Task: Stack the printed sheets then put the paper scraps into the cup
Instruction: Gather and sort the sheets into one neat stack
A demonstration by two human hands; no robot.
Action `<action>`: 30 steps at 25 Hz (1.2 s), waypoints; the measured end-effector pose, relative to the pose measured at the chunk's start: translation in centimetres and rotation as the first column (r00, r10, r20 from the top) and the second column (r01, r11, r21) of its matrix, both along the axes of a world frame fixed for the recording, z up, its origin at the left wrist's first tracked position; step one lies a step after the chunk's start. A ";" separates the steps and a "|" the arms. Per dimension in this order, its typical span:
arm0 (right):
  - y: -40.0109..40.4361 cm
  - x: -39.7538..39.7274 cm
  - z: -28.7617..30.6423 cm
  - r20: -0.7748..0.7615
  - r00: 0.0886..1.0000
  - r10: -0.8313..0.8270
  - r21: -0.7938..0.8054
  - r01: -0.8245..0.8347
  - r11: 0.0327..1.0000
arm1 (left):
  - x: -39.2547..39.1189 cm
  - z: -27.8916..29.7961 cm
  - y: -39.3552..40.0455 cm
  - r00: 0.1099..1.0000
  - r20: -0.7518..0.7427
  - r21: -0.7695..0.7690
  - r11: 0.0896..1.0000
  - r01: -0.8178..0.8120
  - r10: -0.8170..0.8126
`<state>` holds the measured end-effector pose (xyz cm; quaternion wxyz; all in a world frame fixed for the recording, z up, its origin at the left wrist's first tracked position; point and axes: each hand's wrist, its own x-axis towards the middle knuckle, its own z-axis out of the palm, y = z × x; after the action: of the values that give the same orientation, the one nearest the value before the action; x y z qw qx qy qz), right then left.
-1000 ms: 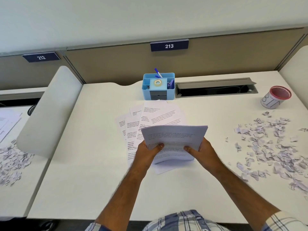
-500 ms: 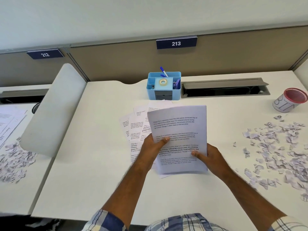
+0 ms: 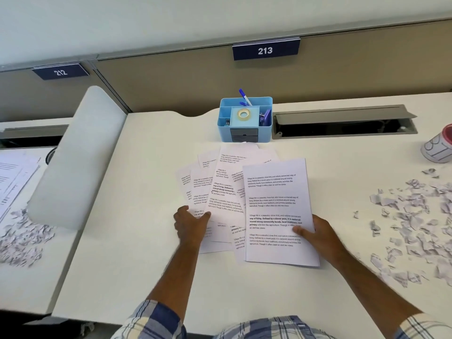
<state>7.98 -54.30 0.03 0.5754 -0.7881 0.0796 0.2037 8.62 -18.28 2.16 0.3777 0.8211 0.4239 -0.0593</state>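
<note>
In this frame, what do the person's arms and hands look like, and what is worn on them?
Both forearms are bare. The left hand and right hand have no gloves, and no rings or watch show. Short plaid sleeves in blue, white and cream cover the upper arms: the left sleeve and the right sleeve, matching the shirt at the frame's bottom edge.

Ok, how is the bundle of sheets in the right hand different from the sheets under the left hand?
The bundle of sheets is squared up; the fanned sheets splay at different angles. The right hand pinches the bundle's edge, while the left hand rests on the fanned ones. Both carry the same printed paragraphs.
</note>
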 end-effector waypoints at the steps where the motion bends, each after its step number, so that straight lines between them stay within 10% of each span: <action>1: 0.0 0.2 -0.4 -0.006 1.000 0.006 -0.013 -0.006 1.000 | -0.1 -0.3 0.3 0.999 -0.031 0.015 1.000 -0.010 0.010; 15: 0.0 0.9 -2.1 -0.029 1.000 0.002 -0.090 -0.004 0.996 | 1.6 -0.3 -1.3 0.977 0.118 -0.316 0.940 -0.131 0.176; 30: 0.2 0.9 -2.0 -0.004 1.000 0.002 -0.128 -0.003 0.992 | 2.0 5.0 0.1 0.979 0.178 -0.076 0.991 0.111 -0.096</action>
<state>8.85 -54.08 -2.01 0.5235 -0.8230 0.0924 0.2003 10.58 -18.20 7.17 0.4443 0.8272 0.3429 -0.0252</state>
